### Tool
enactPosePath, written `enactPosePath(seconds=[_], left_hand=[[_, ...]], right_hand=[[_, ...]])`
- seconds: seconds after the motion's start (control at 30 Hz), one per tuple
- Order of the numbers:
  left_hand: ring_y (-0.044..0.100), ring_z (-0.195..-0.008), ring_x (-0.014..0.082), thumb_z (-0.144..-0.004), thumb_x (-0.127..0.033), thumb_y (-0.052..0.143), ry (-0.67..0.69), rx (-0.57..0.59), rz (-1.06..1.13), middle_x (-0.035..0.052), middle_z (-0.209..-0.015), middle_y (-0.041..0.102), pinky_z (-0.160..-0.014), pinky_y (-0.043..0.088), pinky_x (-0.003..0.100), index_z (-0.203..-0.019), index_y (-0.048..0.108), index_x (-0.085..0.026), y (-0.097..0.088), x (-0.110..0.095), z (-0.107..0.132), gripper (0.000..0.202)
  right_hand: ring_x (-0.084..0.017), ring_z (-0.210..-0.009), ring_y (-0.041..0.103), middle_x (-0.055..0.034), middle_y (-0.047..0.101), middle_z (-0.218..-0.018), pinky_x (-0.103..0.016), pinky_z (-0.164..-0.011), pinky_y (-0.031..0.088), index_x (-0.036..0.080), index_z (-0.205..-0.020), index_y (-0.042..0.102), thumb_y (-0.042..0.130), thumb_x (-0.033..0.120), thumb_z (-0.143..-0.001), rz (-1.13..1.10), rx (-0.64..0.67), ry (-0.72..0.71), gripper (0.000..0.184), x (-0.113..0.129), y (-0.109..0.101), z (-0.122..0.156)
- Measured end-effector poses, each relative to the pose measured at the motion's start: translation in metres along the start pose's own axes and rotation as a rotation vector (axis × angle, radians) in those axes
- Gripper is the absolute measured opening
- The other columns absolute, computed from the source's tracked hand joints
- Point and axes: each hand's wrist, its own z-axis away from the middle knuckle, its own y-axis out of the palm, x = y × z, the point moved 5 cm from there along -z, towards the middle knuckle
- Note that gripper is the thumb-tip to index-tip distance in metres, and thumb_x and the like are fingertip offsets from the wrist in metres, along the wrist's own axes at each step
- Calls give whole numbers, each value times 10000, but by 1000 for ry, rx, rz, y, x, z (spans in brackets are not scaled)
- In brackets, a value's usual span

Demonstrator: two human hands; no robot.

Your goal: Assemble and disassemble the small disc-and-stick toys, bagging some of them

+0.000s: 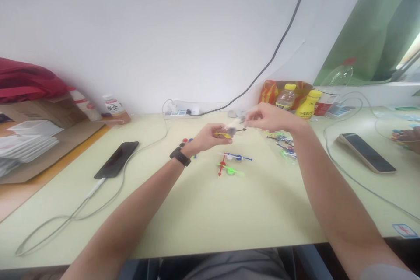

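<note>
My left hand (208, 137), with a black watch on its wrist, is closed around a yellow plastic arrow spinner (224, 134). A black arrow spinner (242, 130) sticks out beyond its fingertips. My right hand (267, 116) pinches a blurred, see-through piece that looks like a small clear bag (240, 120), just above the spinners. On the table below lie a red arrow spinner (222, 164), a green one (231, 171) and a blue one (241, 157). Several round coloured pieces (184, 141) sit behind my left wrist, partly hidden.
More bagged spinners (287, 148) lie beside my right forearm. A black phone (117, 159) with a cable rests at left, and a device with a dark screen (369, 152) at right. Bottles (306, 105) and a power strip (180, 111) stand along the wall. Another person's hand (411, 138) shows at far right.
</note>
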Motion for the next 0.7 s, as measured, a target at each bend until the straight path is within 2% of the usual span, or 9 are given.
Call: enactPosePath(seconds=[0.1,0.17,0.23,0.3,0.47,0.57,0.7], left_hand=[[712,-998,255,-760,-429,863,-2,34,-46,119,-1099,745,-890,565,380,-1061,742,-134,2,-2,2,439],[705,-978,242,-780,-441,843,11,52,-99,112,-1092,749,-889,555,374,-1063,748,-146,4,-5,3,420],[702,-983,239,-809,-454,817,32,50,-140,106,-1093,750,-903,548,373,-1074,748,-155,5,-7,3,406],[699,-1028,247,-823,-468,805,47,27,-179,105,-1134,745,-941,540,382,-1118,743,-167,4,-6,3,425],[643,-1228,291,-758,-474,864,16,21,-277,111,-1314,690,-1070,500,444,-1300,679,-225,-1,8,1,625],[628,-1269,297,-772,-481,852,9,33,-262,120,-1377,654,-1089,500,456,-1265,690,-229,-3,14,1,577],[633,-1264,284,-809,-495,819,6,22,-268,112,-1359,664,-1099,500,456,-1215,708,-222,-5,14,2,501]], right_hand=[[-172,-667,612,-19,728,-761,-281,-576,435,206,-829,796,664,335,-846,17,84,-39,185,3,1,0],[-197,-784,666,-38,775,-907,-291,-657,494,211,-901,807,662,303,-849,-31,62,-106,180,10,1,-1],[-217,-868,688,-52,788,-980,-307,-736,528,212,-939,810,675,290,-845,-94,-13,-152,182,16,-2,-2],[-225,-876,693,-57,793,-972,-317,-756,537,211,-942,812,684,289,-841,-134,-68,-164,181,18,-3,-3],[-196,-733,662,-40,775,-820,-294,-651,493,200,-879,817,646,223,-828,-78,3,-151,180,11,12,-9],[-193,-758,667,-44,780,-845,-287,-666,494,189,-868,802,624,189,-822,-88,-62,-147,183,5,19,-17],[-209,-852,702,-54,792,-942,-294,-736,537,196,-921,789,637,188,-828,-216,-22,-144,178,-4,30,-26]])
